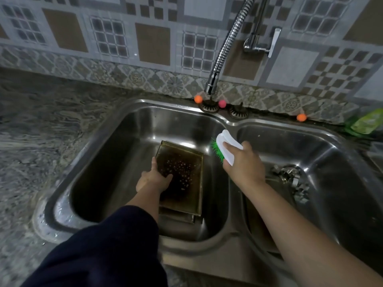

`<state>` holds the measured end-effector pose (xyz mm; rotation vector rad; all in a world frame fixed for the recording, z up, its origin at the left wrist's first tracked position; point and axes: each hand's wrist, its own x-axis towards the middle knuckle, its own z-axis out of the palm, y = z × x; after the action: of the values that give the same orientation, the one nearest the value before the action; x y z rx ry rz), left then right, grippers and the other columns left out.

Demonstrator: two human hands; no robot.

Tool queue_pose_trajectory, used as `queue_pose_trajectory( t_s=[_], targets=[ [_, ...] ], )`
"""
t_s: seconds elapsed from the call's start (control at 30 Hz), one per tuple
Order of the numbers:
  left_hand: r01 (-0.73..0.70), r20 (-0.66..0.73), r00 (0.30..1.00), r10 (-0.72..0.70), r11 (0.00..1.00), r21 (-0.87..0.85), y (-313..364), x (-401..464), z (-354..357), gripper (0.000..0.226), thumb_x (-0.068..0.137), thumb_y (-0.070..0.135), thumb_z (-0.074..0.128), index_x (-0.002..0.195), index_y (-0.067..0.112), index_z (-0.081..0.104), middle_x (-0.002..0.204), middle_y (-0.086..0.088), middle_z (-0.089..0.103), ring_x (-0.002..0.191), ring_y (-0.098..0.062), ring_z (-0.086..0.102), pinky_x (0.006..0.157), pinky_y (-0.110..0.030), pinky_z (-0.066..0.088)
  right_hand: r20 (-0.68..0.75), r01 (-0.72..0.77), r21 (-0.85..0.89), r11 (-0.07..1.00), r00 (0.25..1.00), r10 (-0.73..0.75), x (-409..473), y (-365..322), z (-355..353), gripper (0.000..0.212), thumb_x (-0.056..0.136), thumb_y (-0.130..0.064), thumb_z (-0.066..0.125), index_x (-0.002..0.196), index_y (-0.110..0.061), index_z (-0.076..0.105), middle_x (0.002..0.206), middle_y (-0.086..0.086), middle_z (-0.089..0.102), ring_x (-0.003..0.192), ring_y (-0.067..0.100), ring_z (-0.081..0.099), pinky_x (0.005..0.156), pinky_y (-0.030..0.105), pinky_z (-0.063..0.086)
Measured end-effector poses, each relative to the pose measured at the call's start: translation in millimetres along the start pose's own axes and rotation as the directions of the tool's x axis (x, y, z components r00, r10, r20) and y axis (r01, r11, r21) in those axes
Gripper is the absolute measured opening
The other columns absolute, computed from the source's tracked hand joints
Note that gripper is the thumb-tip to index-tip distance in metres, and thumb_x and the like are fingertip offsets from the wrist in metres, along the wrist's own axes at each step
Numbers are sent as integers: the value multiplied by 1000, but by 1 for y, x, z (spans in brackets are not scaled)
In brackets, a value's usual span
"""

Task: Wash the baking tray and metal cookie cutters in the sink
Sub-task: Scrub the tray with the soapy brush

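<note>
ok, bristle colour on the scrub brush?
Bright green bristles under a white handle on the scrub brush, gripped by the right hand. Head view.

Illumination is dim and cool, with soft glare on the steel sink (128, 112) walls and faucet hose (230, 42), deep shadow in the left basin, wide-angle bending at the edges, and blur across the near sleeve (99, 249).

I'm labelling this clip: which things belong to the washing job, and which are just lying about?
Job: baking tray, scrub brush, cookie cutters, sink, faucet.
Lying about: coloured balls, green packet, two sink strainers.
</note>
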<state>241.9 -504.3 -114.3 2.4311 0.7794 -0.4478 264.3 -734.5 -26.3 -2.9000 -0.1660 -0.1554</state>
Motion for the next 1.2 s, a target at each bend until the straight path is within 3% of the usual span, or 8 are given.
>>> queue_pose_trajectory(
  t_s=[0.17,0.3,0.53,0.77,0.93,1.03,1.1,1.2],
  targets=[
    [48,64,997,-43,997,-67,-2,-1,3,91,89,47,55,150,42,-12,143,-17,32,120,-35,49,93,-41,47,-5,-2,6,1000,1000,2,0,0,1,53,90,-35,58,141,-40,42,118,5,42,102,28,51,76,36,47],
    [74,61,996,-72,996,-43,0,-6,1,89,89,38,56,153,33,-5,150,-17,25,134,-37,32,107,-48,34,-8,4,11,1000,1000,-4,0,0,1,53,90,-34,57,141,-39,42,119,5,42,102,28,50,76,36,48],
    [93,-47,995,-91,995,26,25,-24,-5,77,89,34,56,153,24,14,149,-14,27,135,-34,28,106,-48,32,8,22,29,999,1000,-23,-2,3,-1,53,91,-33,57,142,-39,41,120,5,41,102,27,50,77,36,47],
    [-179,-131,972,193,978,109,108,-60,-6,47,91,37,51,132,15,51,140,-12,44,129,-34,37,103,-47,34,67,-27,146,989,998,18,-3,27,-13,51,92,-35,55,141,-41,42,121,4,41,110,27,50,84,37,46],
    [-464,-225,845,486,874,146,185,-100,23,36,92,29,48,126,24,58,128,-5,54,123,-26,44,98,-40,43,136,-89,101,991,988,75,-15,85,-34,55,91,-21,55,140,-44,41,119,4,43,108,29,53,80,37,46],
    [-544,-149,826,543,838,38,219,-122,57,32,88,22,53,119,26,62,119,-3,59,111,-23,54,92,-41,50,172,-127,92,988,979,110,-25,129,-46,58,92,-16,52,141,-44,40,127,6,42,112,31,52,84,38,46],
    [-502,-83,862,501,865,4,230,-129,83,33,86,19,56,118,24,62,119,-4,59,108,-23,56,90,-41,52,184,-150,98,984,974,130,-32,156,-46,55,92,-23,54,142,-44,39,132,6,42,117,31,50,90,39,45],
    [-370,48,929,368,927,65,233,-130,121,46,86,13,54,133,12,51,133,-12,48,122,-31,48,99,-42,47,221,-155,88,984,966,133,-38,192,-37,53,91,-37,54,141,-45,38,135,7,42,117,29,50,91,39,46]
  ],
)
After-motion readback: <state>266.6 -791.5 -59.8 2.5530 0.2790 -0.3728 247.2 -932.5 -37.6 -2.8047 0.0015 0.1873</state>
